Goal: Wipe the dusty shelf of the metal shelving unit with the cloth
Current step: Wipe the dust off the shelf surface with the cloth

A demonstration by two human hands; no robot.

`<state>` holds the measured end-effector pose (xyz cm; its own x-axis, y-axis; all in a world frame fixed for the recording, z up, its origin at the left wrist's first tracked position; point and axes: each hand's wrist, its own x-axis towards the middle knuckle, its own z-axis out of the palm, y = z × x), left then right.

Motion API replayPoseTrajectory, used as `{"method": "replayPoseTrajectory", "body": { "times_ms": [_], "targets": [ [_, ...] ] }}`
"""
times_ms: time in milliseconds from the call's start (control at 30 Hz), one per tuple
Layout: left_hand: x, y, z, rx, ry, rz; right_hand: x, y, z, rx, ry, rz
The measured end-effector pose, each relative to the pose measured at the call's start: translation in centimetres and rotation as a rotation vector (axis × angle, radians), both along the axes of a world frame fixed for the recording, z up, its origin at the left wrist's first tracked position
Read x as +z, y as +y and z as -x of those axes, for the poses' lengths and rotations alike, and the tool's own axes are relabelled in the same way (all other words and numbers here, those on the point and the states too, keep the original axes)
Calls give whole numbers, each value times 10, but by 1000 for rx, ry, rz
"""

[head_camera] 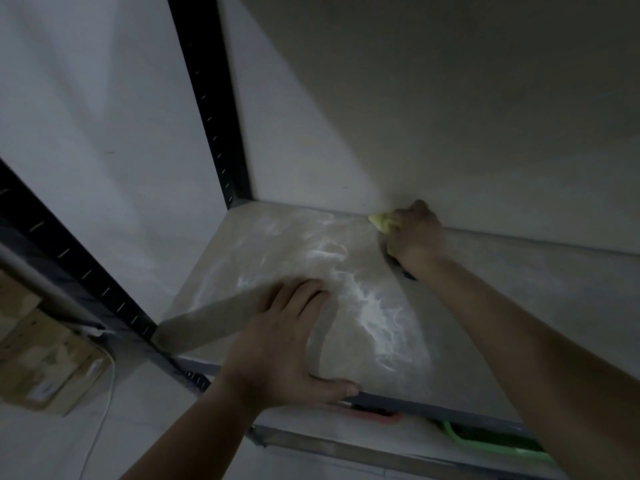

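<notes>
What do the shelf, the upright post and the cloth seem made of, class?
The shelf: probably smooth coated board; white dust streaks lie on it. The upright post: dark painted metal, with punched slots. The cloth: soft yellow fabric, probably, bunched under the right hand.

Yellow cloth [379,221], white-streaked beige shelf [277,244], black uprights [207,98].

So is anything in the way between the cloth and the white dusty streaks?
Nothing visible. The right hand grips the cloth at the back of the shelf, by the wall, with only open shelf between it and the dust streaks. The left hand, resting flat near the front edge, covers a patch there.
</notes>
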<state>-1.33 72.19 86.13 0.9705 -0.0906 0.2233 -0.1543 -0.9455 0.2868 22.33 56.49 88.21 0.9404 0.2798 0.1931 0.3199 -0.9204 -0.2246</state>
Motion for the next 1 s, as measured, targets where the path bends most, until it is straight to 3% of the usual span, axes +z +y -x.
{"method": "replayPoseTrajectory", "body": {
  "times_ms": [100,233,367,467,600,833,1000],
  "targets": [
    [-1,-1,0,-3,3,-5,-10,43,14,121,-30,-56],
    [2,-1,1,7,9,-19,4,70,26,457,136,-104],
    [1,0,1,13,3,-1,25,42,-1,264,-128,49],
    [-2,1,0,5,8,0,11,33,0,208,-142,132],
    [-3,1,-1,5,10,-6,-2,47,4,279,-62,-16],
    [-2,-1,0,6,4,-14,9,41,23,640,137,-130],
    [0,-1,2,12,44,-13,31,-54,27,354,-82,-296]
  ]
}}
